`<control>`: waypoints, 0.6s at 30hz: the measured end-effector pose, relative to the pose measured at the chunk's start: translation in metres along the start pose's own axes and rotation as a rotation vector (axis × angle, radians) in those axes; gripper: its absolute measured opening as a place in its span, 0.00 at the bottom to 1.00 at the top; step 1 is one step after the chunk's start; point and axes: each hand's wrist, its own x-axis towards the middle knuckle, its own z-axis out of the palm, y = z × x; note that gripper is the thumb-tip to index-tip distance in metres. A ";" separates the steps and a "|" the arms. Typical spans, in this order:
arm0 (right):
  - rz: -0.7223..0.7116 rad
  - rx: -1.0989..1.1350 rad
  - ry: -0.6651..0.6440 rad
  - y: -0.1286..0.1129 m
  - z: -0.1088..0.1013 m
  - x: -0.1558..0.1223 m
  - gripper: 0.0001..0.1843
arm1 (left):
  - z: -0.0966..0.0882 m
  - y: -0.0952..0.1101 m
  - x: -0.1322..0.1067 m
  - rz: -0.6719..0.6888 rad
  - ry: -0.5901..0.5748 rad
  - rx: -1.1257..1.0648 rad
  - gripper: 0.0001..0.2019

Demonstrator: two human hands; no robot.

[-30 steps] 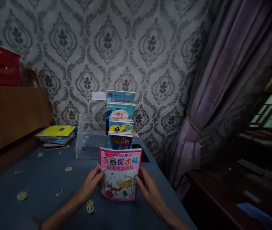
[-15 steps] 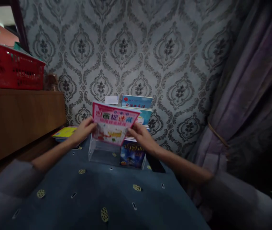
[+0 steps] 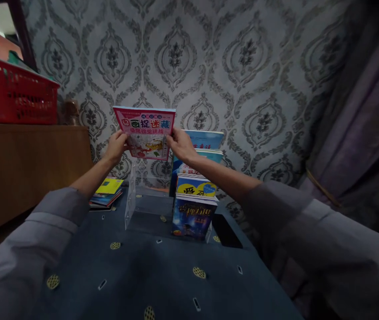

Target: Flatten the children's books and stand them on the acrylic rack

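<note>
A pink-bordered picture book (image 3: 145,138) is held upright between my two hands, its cover facing me. My left hand (image 3: 117,146) grips its left edge, and my right hand (image 3: 181,144) pinches its right edge. Below it stands a clear acrylic book rack (image 3: 129,209) with stepped tiers. The rack's right half holds several books in rows: a dark blue book (image 3: 192,218) in front, a yellow and blue book (image 3: 196,186) behind it, and taller blue books (image 3: 209,140) at the back, partly covered by my right hand and forearm.
On the left of the blue patterned tablecloth (image 3: 136,275) lies a stack of books (image 3: 107,193), a yellow one on top. A flat black object (image 3: 227,231) lies right of the rack. A red basket (image 3: 16,91) sits on a wooden cabinet (image 3: 32,164). A curtain (image 3: 349,146) hangs at the right.
Both hands have lifted the pink book up and slightly left, straightening it from a tilt. The rack behind is less covered now, and the view has shifted a little.
</note>
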 end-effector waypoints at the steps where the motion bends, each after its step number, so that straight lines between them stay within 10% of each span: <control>1: 0.017 -0.027 -0.006 0.002 0.001 0.002 0.11 | 0.000 -0.005 0.001 -0.014 -0.002 -0.011 0.10; 18: 0.122 -0.089 -0.089 0.015 0.007 0.012 0.11 | 0.002 -0.041 0.012 -0.169 0.006 0.033 0.10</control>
